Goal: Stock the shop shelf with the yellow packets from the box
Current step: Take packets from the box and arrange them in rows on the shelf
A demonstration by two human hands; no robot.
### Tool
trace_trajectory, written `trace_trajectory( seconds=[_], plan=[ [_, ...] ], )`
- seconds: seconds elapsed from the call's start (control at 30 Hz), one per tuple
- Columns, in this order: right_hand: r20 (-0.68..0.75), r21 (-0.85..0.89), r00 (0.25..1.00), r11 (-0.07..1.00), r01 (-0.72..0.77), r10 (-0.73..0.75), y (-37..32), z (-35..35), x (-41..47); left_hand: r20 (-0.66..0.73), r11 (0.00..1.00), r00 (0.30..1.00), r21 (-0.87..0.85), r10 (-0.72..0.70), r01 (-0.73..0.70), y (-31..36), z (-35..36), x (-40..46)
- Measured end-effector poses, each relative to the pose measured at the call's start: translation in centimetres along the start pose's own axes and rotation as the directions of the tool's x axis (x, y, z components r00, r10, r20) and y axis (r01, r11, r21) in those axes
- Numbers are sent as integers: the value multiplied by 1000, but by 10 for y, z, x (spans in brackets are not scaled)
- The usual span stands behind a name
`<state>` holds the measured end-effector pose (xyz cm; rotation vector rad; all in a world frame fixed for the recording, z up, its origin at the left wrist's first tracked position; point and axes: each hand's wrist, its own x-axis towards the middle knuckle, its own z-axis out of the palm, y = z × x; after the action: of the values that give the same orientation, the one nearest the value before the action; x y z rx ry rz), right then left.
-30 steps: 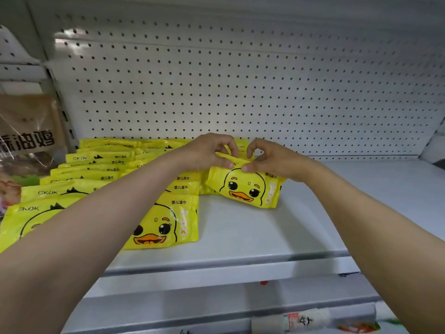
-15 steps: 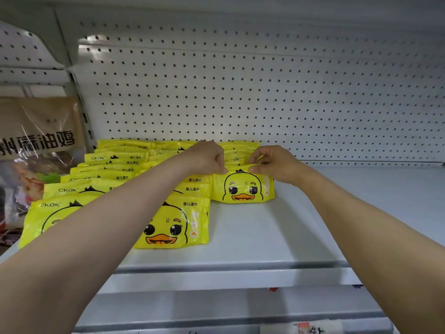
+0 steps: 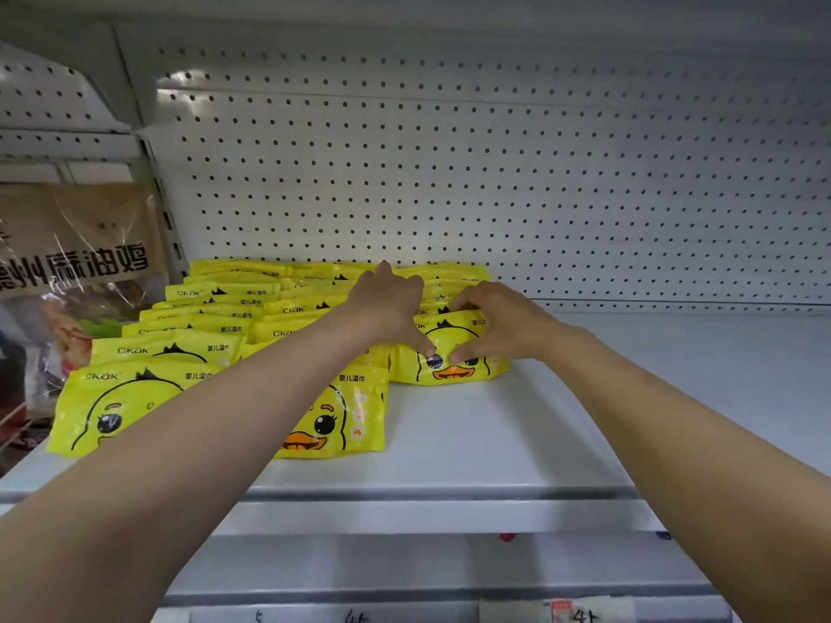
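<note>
The front packet (image 3: 454, 359) of the third row now lies flat on the shelf (image 3: 494, 442), centre of the frame, its duck face toward the camera. 1 second ago it was held tilted above the shelf surface by its top edge; it has since been lowered and squared up against the packets behind it.

The left hand (image 3: 386, 308) rests on top of the row with fingers stretched out and its thumb pressing down on the packet's face. The right hand (image 3: 494, 321) lies over the packet's upper right part, fingers loosely bent, thumb pressing beside the left thumb. Neither hand grips it.

Judgement: this packet is placed; the hands are only settling it.

To the left stand 2 fuller rows of yellow packets (image 3: 216, 353), running back to the pegboard (image 3: 494, 173). A brown bag (image 3: 76, 263) sits at far left. The box is not in view.
</note>
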<state>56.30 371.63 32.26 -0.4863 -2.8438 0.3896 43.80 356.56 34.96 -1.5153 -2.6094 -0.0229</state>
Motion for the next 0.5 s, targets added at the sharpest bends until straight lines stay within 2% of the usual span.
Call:
trace_trajectory(
  seconds=[0.3,0.5],
  plan=[
    [-143,-278,989,958,-72,32,-17,10,-22,-172,991,981,87,-88,104,14,11,-15],
    [-221,-320,975,946,-58,-14,-33,-1,-52,-240,983,955,10,-176,183,35,6,-47]
  ],
)
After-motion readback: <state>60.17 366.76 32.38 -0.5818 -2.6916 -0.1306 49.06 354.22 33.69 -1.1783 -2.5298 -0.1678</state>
